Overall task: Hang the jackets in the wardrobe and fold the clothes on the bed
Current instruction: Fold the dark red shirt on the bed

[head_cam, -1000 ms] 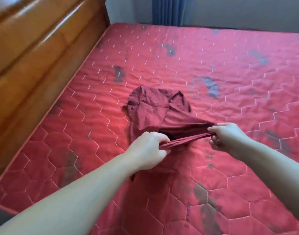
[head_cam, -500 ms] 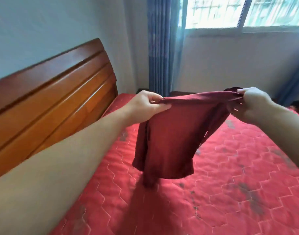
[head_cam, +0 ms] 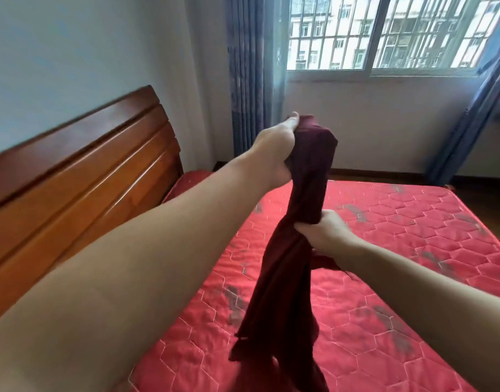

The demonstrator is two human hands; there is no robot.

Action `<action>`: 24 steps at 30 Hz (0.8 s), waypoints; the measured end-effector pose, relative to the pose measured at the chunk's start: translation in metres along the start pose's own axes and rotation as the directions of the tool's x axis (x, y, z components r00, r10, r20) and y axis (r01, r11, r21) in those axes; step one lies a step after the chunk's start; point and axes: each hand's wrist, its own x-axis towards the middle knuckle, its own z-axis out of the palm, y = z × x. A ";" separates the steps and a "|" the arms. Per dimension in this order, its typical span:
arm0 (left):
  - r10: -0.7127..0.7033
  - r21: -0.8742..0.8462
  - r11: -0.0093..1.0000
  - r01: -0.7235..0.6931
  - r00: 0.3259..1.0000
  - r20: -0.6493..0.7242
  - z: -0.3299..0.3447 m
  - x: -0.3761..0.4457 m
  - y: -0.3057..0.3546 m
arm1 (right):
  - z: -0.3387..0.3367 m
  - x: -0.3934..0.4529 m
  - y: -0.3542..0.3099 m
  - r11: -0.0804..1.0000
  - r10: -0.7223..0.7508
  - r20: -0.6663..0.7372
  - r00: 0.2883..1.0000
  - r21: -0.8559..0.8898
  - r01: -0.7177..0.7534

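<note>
A dark maroon shirt (head_cam: 285,273) hangs bunched in a long vertical strand above the red quilted bed (head_cam: 398,250). My left hand (head_cam: 274,154) is raised high and grips the shirt's top end. Lower and to the right, my right hand (head_cam: 325,230) is curled round the middle of the strand. The shirt's bottom end dangles near the mattress at the lower middle of the view. No jacket or wardrobe is in view.
A wooden headboard (head_cam: 81,176) runs along the left. Blue curtains (head_cam: 251,75) flank a barred window (head_cam: 384,32) on the far wall. A strip of dark floor (head_cam: 481,190) lies beyond the bed's far right corner.
The shirt went from lying on the bed to spread between both hands, and now hangs as a bunched strand. My left hand rose; my right hand dropped to the shirt's middle.
</note>
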 end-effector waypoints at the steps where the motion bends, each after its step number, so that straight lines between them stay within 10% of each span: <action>1: 0.007 -0.064 0.998 -0.007 1.000 0.003 -0.002 0.000 0.003 | -0.012 0.002 0.003 1.000 0.018 0.002 1.000 0.013 -0.018; 5: 0.034 -0.071 0.997 -0.035 0.999 -0.010 -0.018 0.002 0.004 | -0.062 0.002 -0.009 0.968 0.071 0.149 0.986 0.227 -0.104; 13: -0.048 0.624 0.775 -0.102 0.975 0.219 -0.013 -0.020 -0.038 | -0.105 0.008 -0.053 0.748 0.030 0.174 0.984 0.650 -0.137; 18: 0.141 0.596 0.779 -0.194 0.981 0.135 0.016 -0.029 -0.026 | -0.115 0.006 -0.032 0.980 -0.061 -0.275 0.960 0.166 0.110; 20: 0.160 0.550 0.813 -0.190 0.982 0.104 0.023 -0.032 -0.021 | -0.106 -0.013 -0.010 0.900 -0.431 -0.498 0.752 -0.174 0.400; 22: 0.143 0.457 0.874 -0.164 0.986 0.082 0.032 -0.036 -0.019 | -0.083 -0.034 0.012 0.753 -0.658 -0.418 0.627 -0.386 0.532; 24: 0.110 0.336 0.934 -0.121 0.993 0.050 0.042 -0.040 -0.016 | -0.058 -0.043 0.028 0.803 -0.570 -0.313 0.760 -0.409 0.434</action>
